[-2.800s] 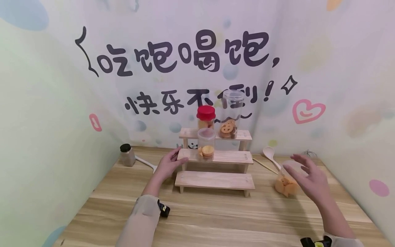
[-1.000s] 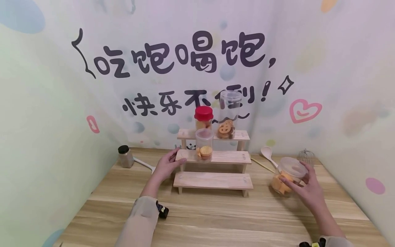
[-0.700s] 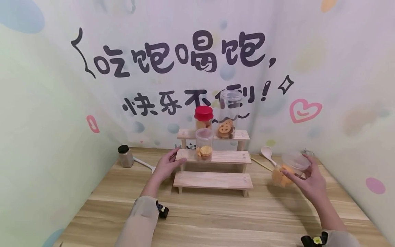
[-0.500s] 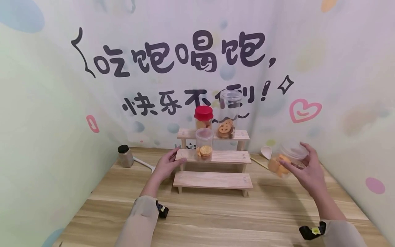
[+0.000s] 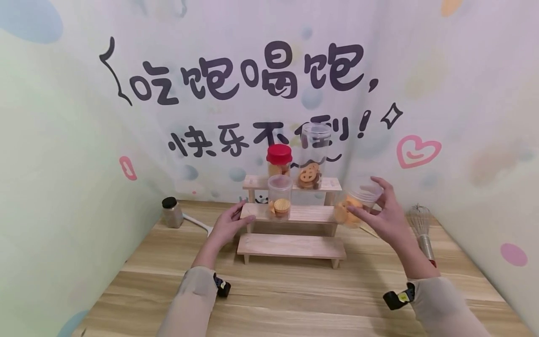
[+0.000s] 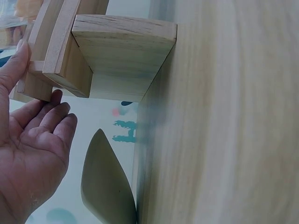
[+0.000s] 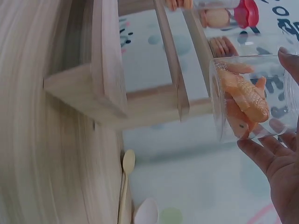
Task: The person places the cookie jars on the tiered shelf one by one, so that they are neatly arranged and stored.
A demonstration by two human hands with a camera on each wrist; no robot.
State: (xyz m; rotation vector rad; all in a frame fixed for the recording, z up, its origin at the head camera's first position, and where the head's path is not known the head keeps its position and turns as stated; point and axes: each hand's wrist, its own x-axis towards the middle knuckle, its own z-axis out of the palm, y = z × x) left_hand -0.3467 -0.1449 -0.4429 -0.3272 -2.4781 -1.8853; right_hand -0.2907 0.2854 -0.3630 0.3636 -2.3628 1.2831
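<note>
My right hand (image 5: pixel 386 216) holds a wide clear plastic jar (image 5: pixel 358 206) with orange biscuits (image 7: pixel 245 95) in it. The jar is tilted in the air beside the right end of the middle step of a three-step wooden display stand (image 5: pixel 292 244). My left hand (image 5: pixel 229 226) grips the left end of that step, thumb in front and fingers behind. A small clear jar (image 5: pixel 280 198) of round biscuits stands on the middle step. On the top step are a red-lidded jar (image 5: pixel 279 159) and a tall clear jar (image 5: pixel 312 157) with biscuits at its bottom.
A black-capped jar (image 5: pixel 172 213) stands at the back left of the table (image 5: pixel 269 304), with a white-handled utensil (image 5: pixel 196 221) beside it. A whisk (image 5: pixel 422 229) lies at the right. Behind the stand's right end are a wooden spoon (image 7: pixel 127 165) and a white spoon (image 7: pixel 147 212).
My right hand took hold of the wide jar, lifted it off the table and carried it left to the stand. The whisk came into fuller view. My left hand stayed on the stand.
</note>
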